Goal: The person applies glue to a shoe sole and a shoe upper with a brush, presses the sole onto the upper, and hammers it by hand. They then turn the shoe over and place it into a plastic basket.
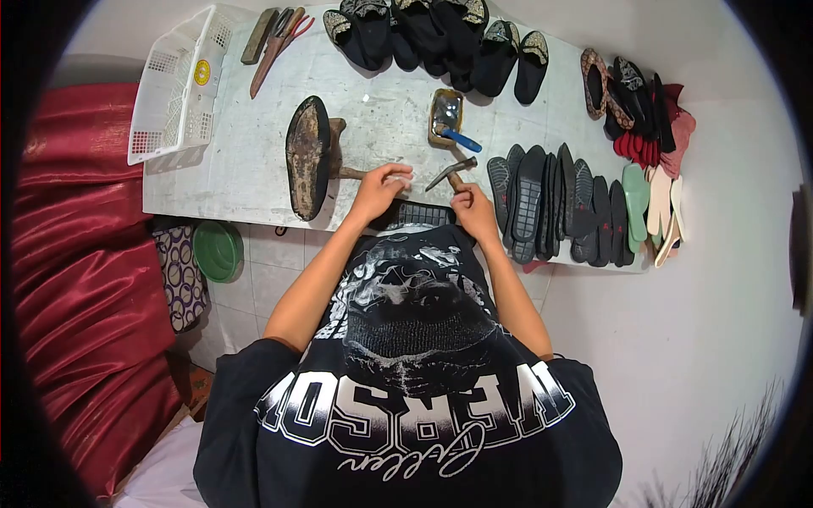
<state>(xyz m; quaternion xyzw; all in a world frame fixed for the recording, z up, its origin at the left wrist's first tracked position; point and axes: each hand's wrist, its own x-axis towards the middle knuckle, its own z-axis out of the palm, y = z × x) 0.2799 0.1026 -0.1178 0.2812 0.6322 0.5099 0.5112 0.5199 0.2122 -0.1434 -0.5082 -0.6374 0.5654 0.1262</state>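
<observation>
A hammer (pixel 453 173) is gripped near its wooden handle by my right hand (pixel 476 212), its metal head pointing up over the table. My left hand (pixel 379 193) hovers at the table's near edge, fingers loosely bent and apart, with nothing visible in them. Just beyond it, a worn shoe-shaped form (pixel 307 159) with a black rim rests on a brown stand (pixel 337 146), whose narrow arm reaches toward my left wrist. Between my hands and my body lies a black treaded sole (pixel 415 215), partly hidden by my shirt.
A glue tub (pixel 446 114) with a blue-handled brush (pixel 461 140) stands beyond the hammer. Several black soles (pixel 529 199) line the right side. Black slippers (pixel 423 34) sit along the far edge. Pliers (pixel 292 30), a knife (pixel 268 66) and a white basket (pixel 182 85) are far left.
</observation>
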